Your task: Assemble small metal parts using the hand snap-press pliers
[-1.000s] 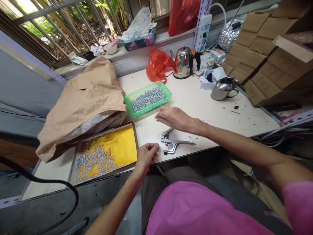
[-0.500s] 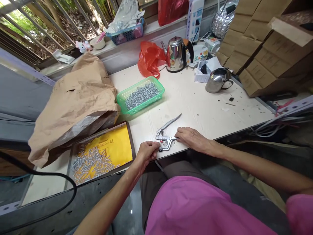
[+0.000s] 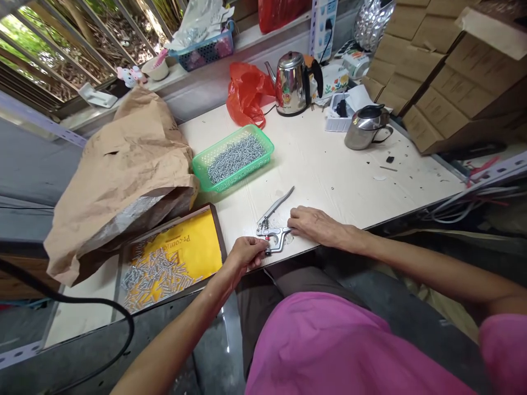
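Note:
Silver snap-fastener pliers (image 3: 281, 236) lie near the table's front edge, the upper handle swung up and away from the lower one, a spring and a small red part near the jaws. My right hand (image 3: 312, 225) is closed at the end of the lower handle. My left hand (image 3: 247, 252) pinches at the jaws; anything small between its fingertips is hidden. Left of it, a dark-rimmed tray (image 3: 219, 233) lined with a yellow sheet (image 3: 201, 236) holds many loose metal pins (image 3: 158, 274). Farther back, a green basket (image 3: 244, 175) holds a heap of small metal parts (image 3: 236, 158).
Crumpled brown paper (image 3: 123, 159) covers the table's left side. At the back stand a red plastic bag (image 3: 247, 96), a steel kettle (image 3: 290, 88), a white small basket (image 3: 337, 122) and a steel pot (image 3: 360, 134). Cardboard boxes (image 3: 444, 104) are stacked right.
The pliers have turned slightly, their handles swinging left, and my right hand has shifted a little left with them. My left hand stays at the jaws. The view has shifted slightly.

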Motion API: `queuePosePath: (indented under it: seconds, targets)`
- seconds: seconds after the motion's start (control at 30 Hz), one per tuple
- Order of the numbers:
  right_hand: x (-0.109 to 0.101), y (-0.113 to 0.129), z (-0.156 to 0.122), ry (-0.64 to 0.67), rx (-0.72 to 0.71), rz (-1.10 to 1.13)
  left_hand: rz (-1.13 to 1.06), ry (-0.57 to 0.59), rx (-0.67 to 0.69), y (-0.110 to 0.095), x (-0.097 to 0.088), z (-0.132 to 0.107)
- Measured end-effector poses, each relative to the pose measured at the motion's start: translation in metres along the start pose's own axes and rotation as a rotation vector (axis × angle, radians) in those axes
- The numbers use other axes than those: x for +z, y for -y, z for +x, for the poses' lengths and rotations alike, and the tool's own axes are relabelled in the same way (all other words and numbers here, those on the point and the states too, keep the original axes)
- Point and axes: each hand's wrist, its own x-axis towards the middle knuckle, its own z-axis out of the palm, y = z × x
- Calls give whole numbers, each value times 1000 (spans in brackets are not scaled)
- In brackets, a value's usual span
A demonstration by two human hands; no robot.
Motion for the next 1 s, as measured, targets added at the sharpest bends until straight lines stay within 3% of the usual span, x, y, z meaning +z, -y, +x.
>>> queuePosePath:
  seconds: [0.1, 0.3, 0.83, 0.9, 1.0]
  targets:
    - [-9, -12, 6, -22, -28, -14, -14, -7, -1, 2, 1, -2]
    - [-18, -27, 29, 148, -29, -106, -43, -61, -2, 3, 5, -6]
    - [-9, -21, 22, -11, -58, -142, 95, -80, 8, 4, 5, -11]
    - [-10, -20, 20, -19, -56, -123, 243, -153, 95, 7, 4, -16]
    - [-11, -17, 19, -27, -59, -86, 538, -379, 426, 10, 7, -21]
